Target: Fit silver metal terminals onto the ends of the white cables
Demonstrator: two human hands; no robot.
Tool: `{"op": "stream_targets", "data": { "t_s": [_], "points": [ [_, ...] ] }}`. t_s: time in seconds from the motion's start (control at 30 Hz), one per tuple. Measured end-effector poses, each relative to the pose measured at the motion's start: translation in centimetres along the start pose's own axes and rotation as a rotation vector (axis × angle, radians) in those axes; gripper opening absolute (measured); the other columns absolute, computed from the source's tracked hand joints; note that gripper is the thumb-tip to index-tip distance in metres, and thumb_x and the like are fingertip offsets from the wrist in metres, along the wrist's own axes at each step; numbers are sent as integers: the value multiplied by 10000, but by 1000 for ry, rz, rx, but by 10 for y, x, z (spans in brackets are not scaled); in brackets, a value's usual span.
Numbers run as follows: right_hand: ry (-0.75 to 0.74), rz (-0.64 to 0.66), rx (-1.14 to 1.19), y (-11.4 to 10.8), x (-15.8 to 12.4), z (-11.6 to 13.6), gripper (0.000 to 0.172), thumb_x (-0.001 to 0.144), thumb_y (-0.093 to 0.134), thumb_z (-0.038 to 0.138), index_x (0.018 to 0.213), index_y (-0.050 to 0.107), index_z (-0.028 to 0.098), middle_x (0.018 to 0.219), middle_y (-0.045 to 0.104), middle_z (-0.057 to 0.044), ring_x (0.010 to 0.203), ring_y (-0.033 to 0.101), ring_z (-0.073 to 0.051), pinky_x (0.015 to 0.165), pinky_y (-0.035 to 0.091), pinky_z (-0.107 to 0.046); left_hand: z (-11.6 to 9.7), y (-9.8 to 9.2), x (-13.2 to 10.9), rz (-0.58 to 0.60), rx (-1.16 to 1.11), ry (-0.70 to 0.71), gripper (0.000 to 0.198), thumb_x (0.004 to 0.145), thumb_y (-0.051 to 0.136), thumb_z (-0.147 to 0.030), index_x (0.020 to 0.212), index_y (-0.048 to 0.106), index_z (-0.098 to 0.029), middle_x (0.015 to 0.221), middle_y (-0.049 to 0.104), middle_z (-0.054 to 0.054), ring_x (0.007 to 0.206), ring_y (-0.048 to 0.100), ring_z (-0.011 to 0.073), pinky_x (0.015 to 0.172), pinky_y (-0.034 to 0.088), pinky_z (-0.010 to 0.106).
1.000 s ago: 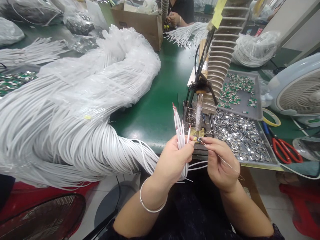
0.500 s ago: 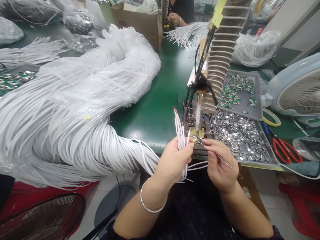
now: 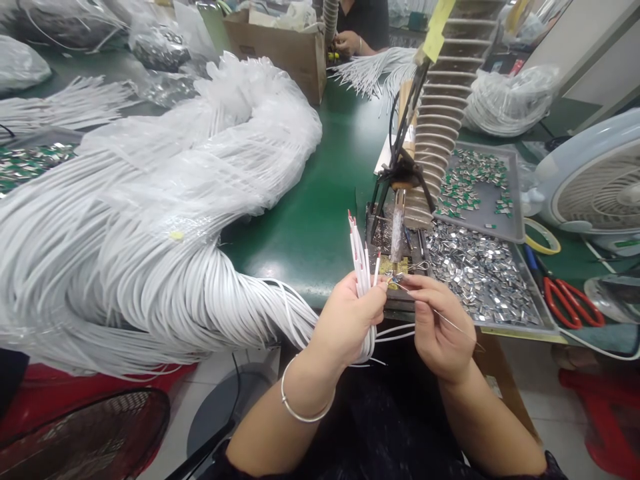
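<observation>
My left hand (image 3: 351,321) is closed round several white cables (image 3: 361,267), whose stripped ends with reddish wires point up. Its thumb and fingertip pinch at a small piece under the soldering iron (image 3: 397,230), too small to make out fully. My right hand (image 3: 443,327) is closed in a pinch on a thin solder wire (image 3: 453,325), which trails back across the palm. A small metal connector (image 3: 399,277) sits by the right fingertips, at the iron's tip. The iron hangs tip down in a black stand (image 3: 403,170), above a yellowish pad (image 3: 387,265).
A large bundle of white cables (image 3: 165,267), partly wrapped in plastic, covers the left. At right lie a tray of metal connectors (image 3: 480,270), a tray of green boards (image 3: 473,180), red-handled scissors (image 3: 570,303) and a fan (image 3: 600,180). A ribbed hose (image 3: 445,113) hangs overhead. Across the table a person works.
Both hands stay nearly in place. The small piece at the fingertips has shifted slightly up toward the iron's tip. The view has moved very slightly.
</observation>
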State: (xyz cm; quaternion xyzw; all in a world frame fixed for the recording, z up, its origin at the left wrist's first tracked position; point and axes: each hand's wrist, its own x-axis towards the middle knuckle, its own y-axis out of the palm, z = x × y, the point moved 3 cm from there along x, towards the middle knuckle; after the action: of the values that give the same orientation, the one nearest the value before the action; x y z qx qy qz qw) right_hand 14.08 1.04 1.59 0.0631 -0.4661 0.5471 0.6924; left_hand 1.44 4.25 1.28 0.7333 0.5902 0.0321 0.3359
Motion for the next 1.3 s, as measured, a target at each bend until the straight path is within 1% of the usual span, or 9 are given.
{"op": "stream_targets", "data": {
  "t_s": [0.27, 0.47, 0.73, 0.93, 1.07, 1.3],
  "points": [
    [-26, -25, -10, 2, 3, -2, 243, 807, 497, 45, 976, 589, 194, 1006, 671, -79, 952, 645, -191, 800, 557, -362, -2, 1, 2, -3, -30, 24, 64, 762, 544, -137, 795, 491, -121, 505, 370, -104, 407, 269, -1, 409, 216, 148],
    [-33, -21, -1, 3, 5, 0, 268, 800, 491, 22, 987, 585, 190, 1021, 664, -85, 960, 638, -181, 810, 555, -350, -4, 1, 0, 8, -41, 27, 60, 768, 541, -131, 804, 496, -113, 517, 379, -100, 406, 271, -6, 403, 223, 138],
    [-49, -24, -33, 2, 7, 0, 245, 817, 502, 57, 997, 591, 199, 1007, 669, -84, 945, 644, -191, 797, 562, -372, -7, 3, 0, 5, -67, 26, 74, 753, 551, -111, 785, 485, -119, 521, 377, -101, 405, 263, -11, 396, 214, 129],
    [-63, -14, -31, 4, 8, 0, 270, 805, 523, 40, 1009, 603, 197, 1023, 662, -88, 962, 638, -186, 813, 556, -364, -8, 2, -1, 8, -64, 30, 68, 759, 551, -119, 787, 489, -121, 517, 370, -102, 404, 263, -9, 397, 209, 132],
    [-57, -10, -29, 2, 5, 0, 269, 810, 512, 52, 1014, 600, 204, 1018, 662, -86, 952, 638, -192, 799, 556, -376, -4, 0, 0, 20, -49, 24, 65, 764, 548, -132, 803, 496, -125, 507, 360, -103, 404, 259, -4, 404, 203, 139],
    [-17, 6, -11, 1, -2, 0, 275, 810, 488, 50, 1023, 593, 189, 994, 663, -90, 944, 641, -195, 798, 553, -371, 10, -7, 0, 8, -3, -35, 74, 769, 550, -156, 819, 507, -121, 508, 344, -105, 410, 239, -3, 409, 189, 145]
  ]
}}
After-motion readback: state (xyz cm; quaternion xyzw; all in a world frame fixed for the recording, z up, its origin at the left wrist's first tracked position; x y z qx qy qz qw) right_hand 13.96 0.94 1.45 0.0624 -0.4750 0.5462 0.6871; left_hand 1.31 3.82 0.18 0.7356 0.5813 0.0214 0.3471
